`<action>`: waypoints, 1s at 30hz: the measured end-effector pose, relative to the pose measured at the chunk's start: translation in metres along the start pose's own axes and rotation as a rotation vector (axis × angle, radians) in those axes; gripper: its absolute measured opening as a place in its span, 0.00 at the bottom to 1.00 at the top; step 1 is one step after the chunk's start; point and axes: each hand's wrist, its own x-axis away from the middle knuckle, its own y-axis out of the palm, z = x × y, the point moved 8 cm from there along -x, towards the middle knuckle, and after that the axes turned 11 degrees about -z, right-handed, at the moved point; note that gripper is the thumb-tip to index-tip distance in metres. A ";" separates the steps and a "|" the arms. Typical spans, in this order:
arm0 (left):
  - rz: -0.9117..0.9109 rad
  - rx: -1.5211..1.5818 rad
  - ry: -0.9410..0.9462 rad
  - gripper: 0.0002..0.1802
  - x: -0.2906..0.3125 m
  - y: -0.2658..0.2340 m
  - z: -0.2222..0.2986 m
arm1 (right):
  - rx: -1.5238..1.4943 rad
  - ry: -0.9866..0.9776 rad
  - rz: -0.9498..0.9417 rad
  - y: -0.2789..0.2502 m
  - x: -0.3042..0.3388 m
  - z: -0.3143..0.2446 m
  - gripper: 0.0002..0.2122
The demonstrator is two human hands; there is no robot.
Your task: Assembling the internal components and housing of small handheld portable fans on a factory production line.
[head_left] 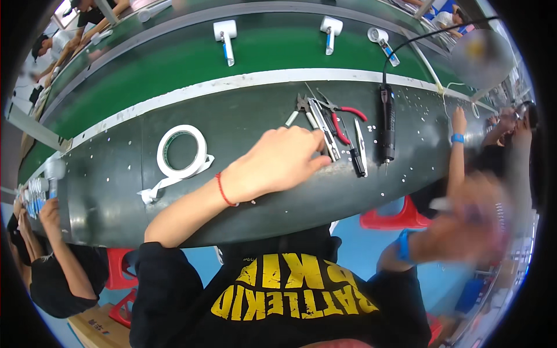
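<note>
Your left hand (284, 158) curls beside the silver tool (323, 123) left of the black screwdriver (387, 124), its grip unclear like your blurred right hand's (477, 216), and hasty grabbing could knock the red-handled pliers (353, 110).

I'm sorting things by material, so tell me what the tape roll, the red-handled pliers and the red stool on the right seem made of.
Tape roll: white, fairly matte; the creased loose end suggests paper or thin film.
Red-handled pliers: probably metal at the working end, greyish; the smooth, even red grips look like plastic or rubber.
Red stool: likely moulded plastic, from its uniform colour and slight gloss.
</note>
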 end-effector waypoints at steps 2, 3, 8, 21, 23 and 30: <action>0.053 -0.036 -0.031 0.14 0.002 -0.005 -0.013 | -0.082 0.427 -0.302 0.019 -0.001 0.070 0.21; 0.109 -0.068 -0.047 0.14 0.003 -0.013 -0.020 | 0.016 0.410 -0.331 -0.010 -0.005 0.104 0.22; 0.225 -0.357 -0.366 0.20 0.004 -0.062 -0.066 | 0.774 1.111 -0.316 -0.228 -0.024 0.293 0.26; 0.616 0.034 -0.922 0.33 -0.014 -0.138 -0.311 | 1.003 0.249 -1.032 0.041 0.030 0.187 0.11; 0.633 0.220 -0.806 0.30 -0.010 -0.149 -0.324 | 0.732 0.242 -1.202 0.087 0.067 0.153 0.09; 0.834 0.544 -0.193 0.17 0.037 -0.121 -0.165 | 0.738 0.359 -1.298 0.109 0.093 0.185 0.08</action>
